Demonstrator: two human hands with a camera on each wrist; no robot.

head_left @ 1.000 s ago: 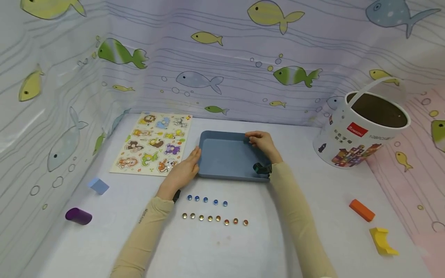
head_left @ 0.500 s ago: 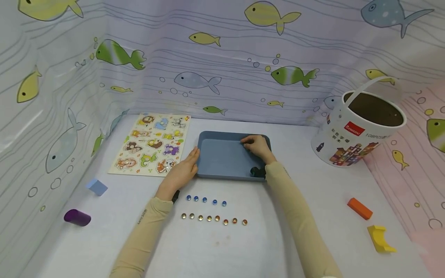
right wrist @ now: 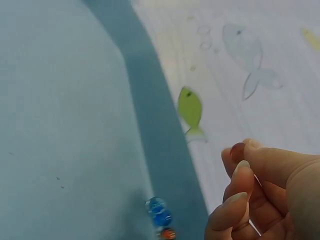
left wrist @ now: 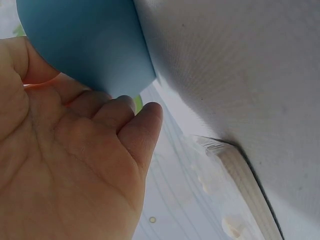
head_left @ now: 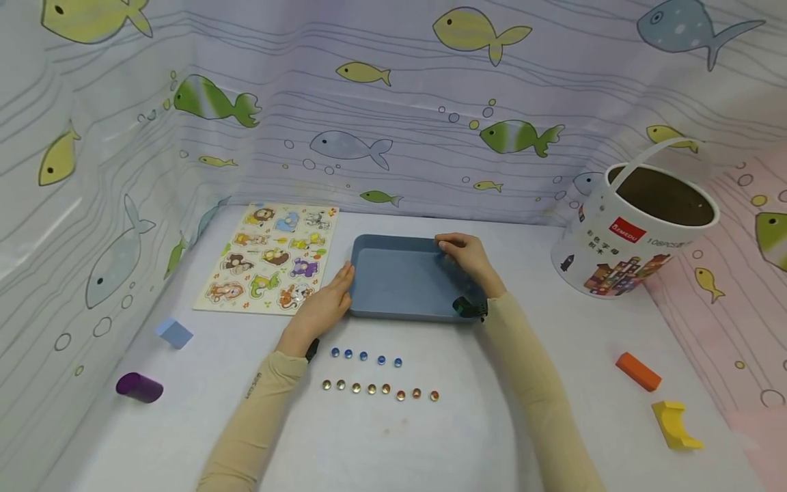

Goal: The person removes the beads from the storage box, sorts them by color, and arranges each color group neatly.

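The right hand [head_left: 468, 255] has drawn back from over the middle of the blue tray [head_left: 402, 280] to its far rim, fingers curled together; the right wrist view shows a blue bead [right wrist: 159, 212] and an orange one lying in the tray just below that grip, so the grip now looks empty. The left hand [head_left: 324, 305] stays flat, fingers straight against the tray's left wall. Two rows of beads [head_left: 378, 390] lie on the desk [head_left: 430, 437] just behind both wrists.
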